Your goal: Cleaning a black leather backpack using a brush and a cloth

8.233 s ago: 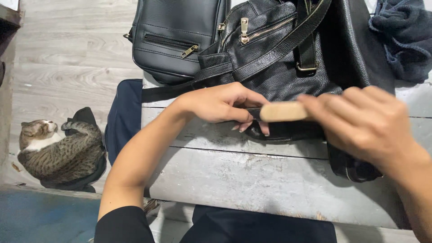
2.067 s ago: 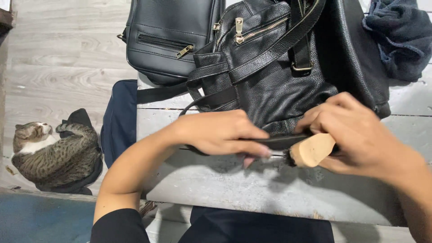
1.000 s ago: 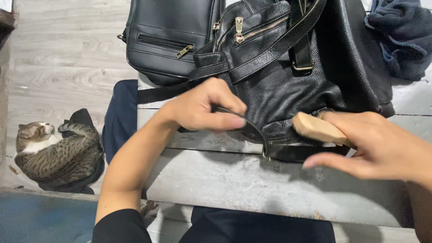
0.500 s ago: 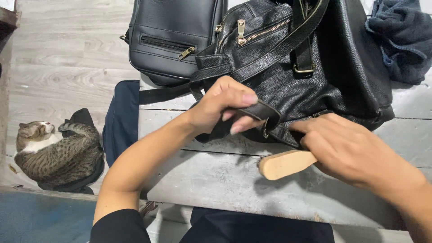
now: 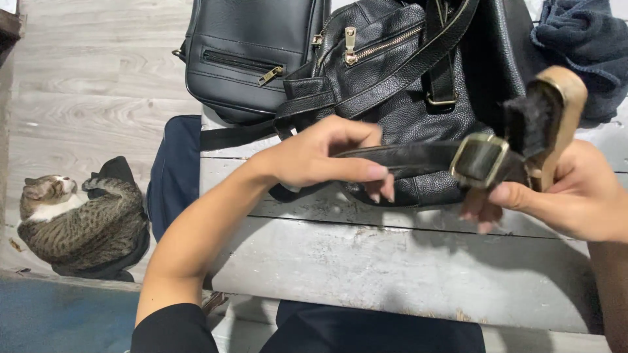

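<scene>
Hands stretch a black leather strap [image 5: 405, 155] level above a grey wooden bench [image 5: 405, 261]. The left hand [image 5: 320, 157] pinches the strap between thumb and curled fingers near its bag end. The right hand [image 5: 575, 196] grips the strap's other end just past a brass buckle [image 5: 479, 161] and, in the same closed grasp, holds a wooden-backed brush [image 5: 546, 114] upright — its dark bristles face left, toward the buckle. The strap runs from a black pebbled-leather backpack [image 5: 405, 85] lying on the bench behind the hands. A smoother black bag [image 5: 252, 52] leans beside the backpack, touching it on the left, and a dark blue cloth [image 5: 585, 46] sits bunched at the far right corner. Down on the pale plank floor [image 5: 98, 98], well apart from the bench, a tabby cat [image 5: 78, 225] lies curled — on something dark.
</scene>
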